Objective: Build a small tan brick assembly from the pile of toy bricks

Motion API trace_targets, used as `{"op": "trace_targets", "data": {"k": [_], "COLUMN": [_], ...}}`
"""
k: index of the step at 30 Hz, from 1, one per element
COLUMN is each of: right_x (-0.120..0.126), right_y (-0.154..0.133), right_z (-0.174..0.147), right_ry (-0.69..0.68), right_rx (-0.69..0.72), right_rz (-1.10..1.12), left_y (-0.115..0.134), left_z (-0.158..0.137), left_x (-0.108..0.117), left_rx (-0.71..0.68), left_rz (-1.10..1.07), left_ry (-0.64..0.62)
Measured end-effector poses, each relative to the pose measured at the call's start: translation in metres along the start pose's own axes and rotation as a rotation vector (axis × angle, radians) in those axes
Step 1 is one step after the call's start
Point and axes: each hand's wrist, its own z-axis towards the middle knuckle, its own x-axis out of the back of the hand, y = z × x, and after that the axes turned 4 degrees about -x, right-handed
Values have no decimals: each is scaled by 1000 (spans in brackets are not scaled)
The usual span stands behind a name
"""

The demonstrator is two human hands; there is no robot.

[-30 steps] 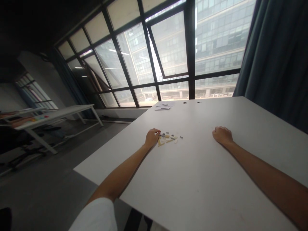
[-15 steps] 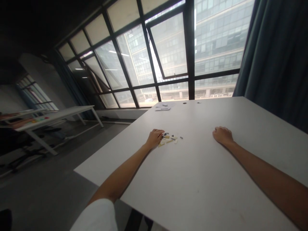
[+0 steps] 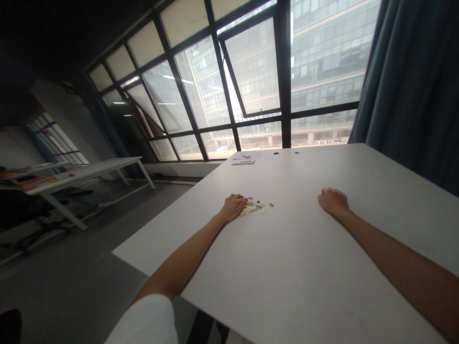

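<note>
My left hand (image 3: pixel 234 207) rests at the left edge of a small pile of loose pieces (image 3: pixel 259 207) on the white table. Its fingers are stretched out over the nearest pieces and touch them, hiding some. The pieces are yellow, cream, grey and black, too small to name exactly; they look like small building bricks. A grey piece (image 3: pixel 271 205) lies apart at the right side of the pile. Further right, my right hand (image 3: pixel 333 200) lies on the tabletop with its fingers curled in, and the inside of that hand is hidden.
The white table (image 3: pixel 272 258) reaches to the windows. Papers (image 3: pixel 244 159) and small dark items (image 3: pixel 276 153) lie at its far end. A blue curtain (image 3: pixel 412 95) hangs at the right. Another table (image 3: pixel 96 171) stands to the left, with a person's arm (image 3: pixel 36 183) on it.
My left hand has shifted slightly right, with its fingers further over the pieces and covering more of them. My right hand has stayed in place on the table.
</note>
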Motion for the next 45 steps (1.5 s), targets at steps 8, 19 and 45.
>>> {"op": "trace_targets", "data": {"k": [8,19,45], "right_x": [0,-1,-5], "right_y": [0,1,-2], "right_z": [1,0,-5], "right_ry": [9,7,20], "right_rx": [0,6,5], "right_rz": [-3,13,25], "left_y": [-7,-16,-26], "left_z": [3,7,38], "left_x": [-7,-2,12], "left_rx": [67,253,242], "left_rz": [-77,-281,-244], "left_ry": [58,264,59]}}
